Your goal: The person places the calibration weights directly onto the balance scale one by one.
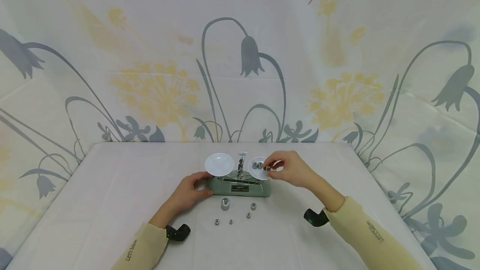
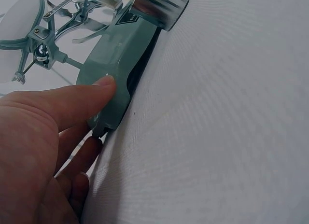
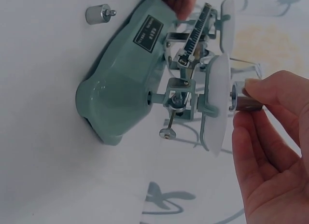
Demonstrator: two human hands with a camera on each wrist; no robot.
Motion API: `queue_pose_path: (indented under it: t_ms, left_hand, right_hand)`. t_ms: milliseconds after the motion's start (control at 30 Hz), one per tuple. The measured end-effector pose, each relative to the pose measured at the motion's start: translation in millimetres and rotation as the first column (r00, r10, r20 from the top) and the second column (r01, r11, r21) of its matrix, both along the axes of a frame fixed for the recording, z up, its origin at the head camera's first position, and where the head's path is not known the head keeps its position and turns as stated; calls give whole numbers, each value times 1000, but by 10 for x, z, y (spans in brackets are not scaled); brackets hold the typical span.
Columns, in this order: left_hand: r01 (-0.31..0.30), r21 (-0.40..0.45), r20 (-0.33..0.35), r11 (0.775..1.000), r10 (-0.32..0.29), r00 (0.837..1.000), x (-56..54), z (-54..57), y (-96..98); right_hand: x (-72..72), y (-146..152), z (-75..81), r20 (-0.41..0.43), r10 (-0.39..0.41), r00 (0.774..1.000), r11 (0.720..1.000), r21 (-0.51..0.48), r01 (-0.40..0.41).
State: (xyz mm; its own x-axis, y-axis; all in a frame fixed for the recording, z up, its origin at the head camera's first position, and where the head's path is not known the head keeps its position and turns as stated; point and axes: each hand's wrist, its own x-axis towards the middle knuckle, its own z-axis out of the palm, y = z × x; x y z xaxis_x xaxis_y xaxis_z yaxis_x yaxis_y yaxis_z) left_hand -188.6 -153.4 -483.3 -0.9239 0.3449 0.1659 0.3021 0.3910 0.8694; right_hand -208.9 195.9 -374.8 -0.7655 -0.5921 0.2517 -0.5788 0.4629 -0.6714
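Note:
A green balance scale (image 1: 240, 190) with two white pans stands on the white-covered table. My left hand (image 1: 188, 193) grips the left end of its base, the thumb on the front face and the fingers round the back, as the left wrist view shows. Between thumb and fingertips my right hand (image 1: 294, 170) pinches a metal weight (image 1: 267, 168) at the right pan (image 1: 258, 175). Two more weights (image 1: 257, 165) sit on that pan beside it. Whether the pinched weight touches the pan, I cannot tell. The left pan (image 1: 219, 164) holds nothing.
In front of the scale stand a large weight (image 1: 225, 204) and several smaller ones, among them a knobbed weight (image 1: 253, 206) and a tiny one (image 1: 231, 221). Behind the table hangs a flower-patterned cloth (image 1: 240, 107).

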Motion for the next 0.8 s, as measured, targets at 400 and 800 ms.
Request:
queue_pose_path:
  t_ms: [400, 800]
  left_hand:
    - [0, 8, 12, 1000, 0, 1000, -12, -19, -5]
    - [13, 23, 0, 1000, -13, 1000, -20, -40, -15]
  right_hand:
    - [-40, -34, 10, 15, -12, 1000, 1000, 11, 12]
    - [-57, -36, -13, 60, -28, 998, 999, 16, 27]
